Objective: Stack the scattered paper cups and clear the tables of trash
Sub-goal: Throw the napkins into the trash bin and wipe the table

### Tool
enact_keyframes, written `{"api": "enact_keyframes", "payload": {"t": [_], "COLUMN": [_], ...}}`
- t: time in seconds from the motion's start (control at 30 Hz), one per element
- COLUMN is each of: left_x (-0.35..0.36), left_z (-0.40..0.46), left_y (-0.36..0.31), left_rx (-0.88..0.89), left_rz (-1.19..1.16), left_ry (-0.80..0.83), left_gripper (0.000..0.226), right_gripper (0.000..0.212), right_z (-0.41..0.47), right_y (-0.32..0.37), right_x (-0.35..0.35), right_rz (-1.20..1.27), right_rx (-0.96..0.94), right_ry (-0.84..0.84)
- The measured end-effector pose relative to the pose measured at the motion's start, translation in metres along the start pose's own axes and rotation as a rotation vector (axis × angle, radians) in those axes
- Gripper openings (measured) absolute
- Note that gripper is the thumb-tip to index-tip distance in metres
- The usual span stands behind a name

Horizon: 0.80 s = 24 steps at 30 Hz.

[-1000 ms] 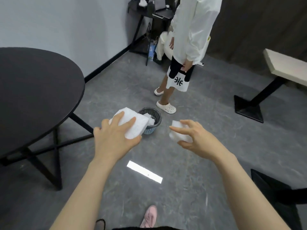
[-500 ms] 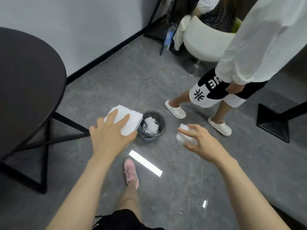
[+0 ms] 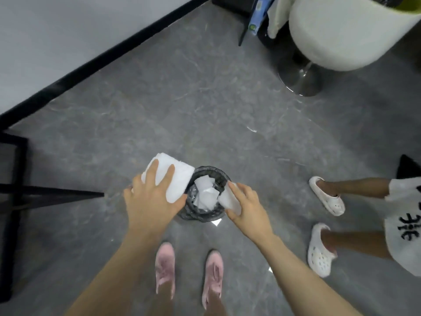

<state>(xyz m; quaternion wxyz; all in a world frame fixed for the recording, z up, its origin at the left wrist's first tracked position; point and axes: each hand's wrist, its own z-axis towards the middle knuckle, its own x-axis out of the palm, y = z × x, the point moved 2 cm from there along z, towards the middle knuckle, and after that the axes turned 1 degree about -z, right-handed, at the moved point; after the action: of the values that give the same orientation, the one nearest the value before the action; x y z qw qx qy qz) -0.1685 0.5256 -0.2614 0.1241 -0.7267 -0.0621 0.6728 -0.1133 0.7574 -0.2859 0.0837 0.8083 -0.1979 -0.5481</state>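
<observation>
Here, the left hand (image 3: 151,199) gripping its white stack (image 3: 169,176) and the right hand (image 3: 245,205) pinching what seems crumpled paper (image 3: 230,198) should release squarely over the bin (image 3: 206,195), not its rim.

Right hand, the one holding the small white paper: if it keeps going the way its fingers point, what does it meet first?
Probably the bin rim and the paper scraps inside; the right hand points up-left over it, though depth is unclear.
</observation>
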Motion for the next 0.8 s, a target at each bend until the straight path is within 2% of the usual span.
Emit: {"api": "enact_keyframes", "payload": {"t": [0.13,0.23,0.4,0.53,0.8], "left_x": [0.096,0.155,0.225,0.256,0.299], "left_z": [0.023,0.026,0.025,0.029,0.046], "left_y": [0.006,0.017,0.023,0.005,-0.041], "left_rx": [-0.020,-0.008,-0.005,0.052,0.084], "left_rz": [0.041,0.081,0.050,0.050,0.024], "left_ry": [0.032,-0.002,0.114,0.228,0.411], "left_gripper": [0.077,0.068,0.070,0.074,0.078], "right_gripper": [0.075,0.074,0.074,0.076,0.074], "right_z": [0.081,0.123,0.154,0.145,0.114], "right_y": [-0.037,-0.062,-0.095,-0.113,-0.128], "right_x": [0.081,0.136,0.195,0.196,0.141], "right_rz": [-0.050,-0.089,-0.142,-0.108,-0.111], "right_rx": [-0.006,-0.024,-0.050,-0.028,-0.033], "right_ry": [0.090,0.114,0.185,0.176,0.072]}}
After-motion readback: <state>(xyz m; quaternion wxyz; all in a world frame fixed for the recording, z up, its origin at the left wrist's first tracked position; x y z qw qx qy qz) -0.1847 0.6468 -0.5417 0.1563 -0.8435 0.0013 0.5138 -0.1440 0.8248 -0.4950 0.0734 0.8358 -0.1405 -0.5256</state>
